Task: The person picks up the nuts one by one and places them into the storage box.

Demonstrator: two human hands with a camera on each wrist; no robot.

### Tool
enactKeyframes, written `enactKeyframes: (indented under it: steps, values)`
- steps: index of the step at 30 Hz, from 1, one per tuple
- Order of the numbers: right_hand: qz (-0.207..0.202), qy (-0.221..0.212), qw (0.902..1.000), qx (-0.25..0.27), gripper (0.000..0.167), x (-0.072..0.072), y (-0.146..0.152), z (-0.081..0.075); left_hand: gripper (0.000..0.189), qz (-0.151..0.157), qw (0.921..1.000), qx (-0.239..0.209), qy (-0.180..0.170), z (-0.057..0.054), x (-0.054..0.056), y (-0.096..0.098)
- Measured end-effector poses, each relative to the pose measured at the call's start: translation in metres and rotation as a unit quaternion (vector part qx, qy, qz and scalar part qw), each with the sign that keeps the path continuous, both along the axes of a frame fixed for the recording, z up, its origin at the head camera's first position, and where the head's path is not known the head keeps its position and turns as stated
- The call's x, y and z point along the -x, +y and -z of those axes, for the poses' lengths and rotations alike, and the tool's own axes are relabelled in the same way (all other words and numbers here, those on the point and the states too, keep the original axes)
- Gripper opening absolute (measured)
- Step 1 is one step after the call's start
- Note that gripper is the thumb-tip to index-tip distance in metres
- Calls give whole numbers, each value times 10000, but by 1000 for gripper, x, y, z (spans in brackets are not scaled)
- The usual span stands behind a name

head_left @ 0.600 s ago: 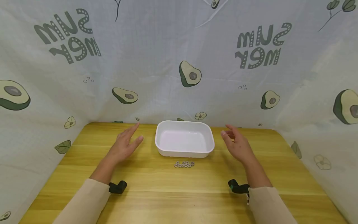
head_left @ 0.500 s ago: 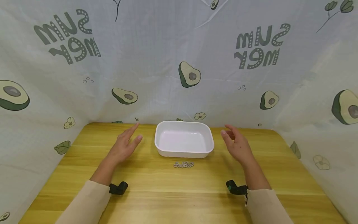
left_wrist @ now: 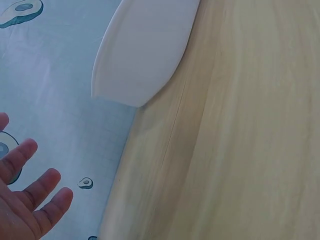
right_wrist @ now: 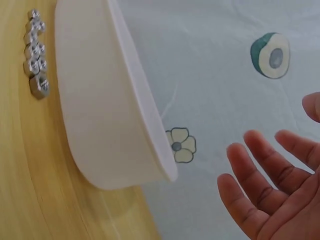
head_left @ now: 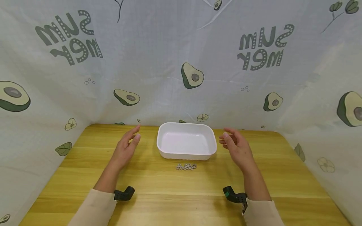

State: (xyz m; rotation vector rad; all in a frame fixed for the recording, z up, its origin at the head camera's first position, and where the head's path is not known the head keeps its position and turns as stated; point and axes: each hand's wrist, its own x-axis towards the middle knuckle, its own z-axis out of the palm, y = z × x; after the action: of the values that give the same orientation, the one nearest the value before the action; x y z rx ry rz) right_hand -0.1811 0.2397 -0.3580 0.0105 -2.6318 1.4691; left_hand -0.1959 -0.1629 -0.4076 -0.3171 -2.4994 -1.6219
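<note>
A white rectangular tub (head_left: 186, 156) with rounded corners stands toward the back of the table. Just in front of its near wall, several small metal nuts (head_left: 185, 168) lie in two short rows; the right wrist view shows the same nuts (right_wrist: 36, 55) beside the tub's side. To the left of the tub hovers my left hand (head_left: 124, 150), fingers loosely extended and holding nothing. My right hand (head_left: 238, 149) is off the tub's right end, palm facing inward, with relaxed fingers (right_wrist: 255, 185) spread apart.
The wooden table (head_left: 169, 201) ends at a hanging white cloth (head_left: 158, 62) printed with avocados, which also runs along both sides. Black wrist-worn devices, left (head_left: 124, 193) and right (head_left: 234, 195), sit at the cuffs.
Both hands have drawn slightly inward, the right one closer to the tub with more of its fingers showing. The tub and nuts have stayed put.
</note>
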Motion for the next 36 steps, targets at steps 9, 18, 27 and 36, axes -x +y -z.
enactKeyframes:
  steps: [9,18,27,36]
  values:
    - [-144,275,9990,311,50,-12,1,3,50,77,9992,-396,-62,5,-5,8]
    - [-493,379,9973,394,44,-19,-3,-3,48,-8,9990,-441,109,3,-8,16]
    - [-739,109,9965,365,43,-20,-9,2,48,71,9978,-648,133,8,-7,24]
    - [-879,-99,9957,288,42,-18,-13,9,49,-32,9977,-666,-73,11,-3,34]
